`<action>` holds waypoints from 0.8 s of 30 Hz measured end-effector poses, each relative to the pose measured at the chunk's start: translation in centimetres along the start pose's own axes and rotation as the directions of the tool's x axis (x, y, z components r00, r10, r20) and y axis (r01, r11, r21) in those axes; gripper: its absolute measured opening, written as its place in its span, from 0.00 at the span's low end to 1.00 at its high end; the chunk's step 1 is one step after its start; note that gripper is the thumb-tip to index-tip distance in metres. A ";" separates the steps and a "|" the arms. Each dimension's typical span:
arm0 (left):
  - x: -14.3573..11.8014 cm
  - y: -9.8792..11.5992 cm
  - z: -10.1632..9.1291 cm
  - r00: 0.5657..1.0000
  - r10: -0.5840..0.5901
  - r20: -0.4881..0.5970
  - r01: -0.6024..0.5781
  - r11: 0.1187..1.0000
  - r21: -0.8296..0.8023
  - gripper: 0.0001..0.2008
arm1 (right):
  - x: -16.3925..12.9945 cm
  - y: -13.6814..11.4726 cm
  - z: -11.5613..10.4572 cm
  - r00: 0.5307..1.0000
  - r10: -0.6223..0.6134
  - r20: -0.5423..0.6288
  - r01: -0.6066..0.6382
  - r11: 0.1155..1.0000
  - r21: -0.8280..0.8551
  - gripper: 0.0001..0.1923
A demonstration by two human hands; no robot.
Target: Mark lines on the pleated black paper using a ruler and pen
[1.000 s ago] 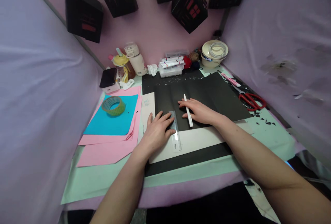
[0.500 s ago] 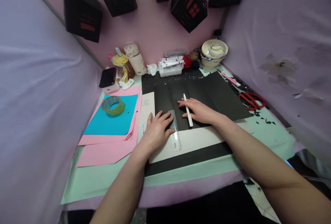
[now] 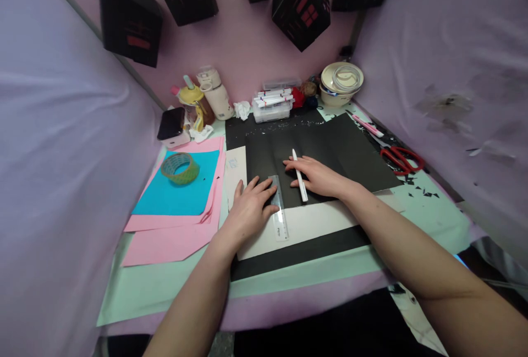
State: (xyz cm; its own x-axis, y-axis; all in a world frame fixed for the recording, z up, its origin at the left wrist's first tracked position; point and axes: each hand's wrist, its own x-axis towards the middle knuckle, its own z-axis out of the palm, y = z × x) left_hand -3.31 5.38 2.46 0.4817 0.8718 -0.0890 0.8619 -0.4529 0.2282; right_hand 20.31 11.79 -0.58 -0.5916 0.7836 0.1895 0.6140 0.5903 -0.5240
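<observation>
My left hand lies flat with its fingers spread. Its fingertips and thumb press on a clear ruler that lies across the lower edge of a black sheet of card. A white pen sits in my right hand, held between thumb and fingers and slanting over the black sheet. The other fingers of that hand rest on the card. Under the black sheet is a white board, whose near strip and left corner show.
To the left, a green tape roll sits on blue paper over pink sheets. Red-handled scissors and a pink cutter lie at right. Behind stand a bottle, a marker box and a bowl.
</observation>
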 end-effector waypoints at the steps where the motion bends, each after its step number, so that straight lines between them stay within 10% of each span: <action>1: 0.0 0.0 0.0 1.000 0.000 -0.002 0.000 1.000 0.001 0.23 | 0.0 0.0 0.0 1.000 0.000 0.000 0.000 1.000 0.002 0.18; 16: -0.5 0.7 -0.3 1.000 0.010 0.002 -0.010 0.998 0.059 0.21 | -0.3 -0.8 -0.2 1.000 -0.021 -0.019 0.022 0.999 0.037 0.20; 24: -0.6 0.8 -0.3 1.000 0.011 -0.001 -0.011 0.998 0.057 0.21 | 0.3 -2.5 0.1 0.967 0.059 -0.247 -0.003 0.976 0.218 0.16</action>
State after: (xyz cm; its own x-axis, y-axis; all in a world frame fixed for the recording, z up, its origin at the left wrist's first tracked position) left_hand -2.91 4.57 2.98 0.4906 0.8671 -0.0861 0.8644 -0.4718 0.1738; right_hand 18.55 10.51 0.67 -0.4070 0.8404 0.3579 0.4872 0.5312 -0.6931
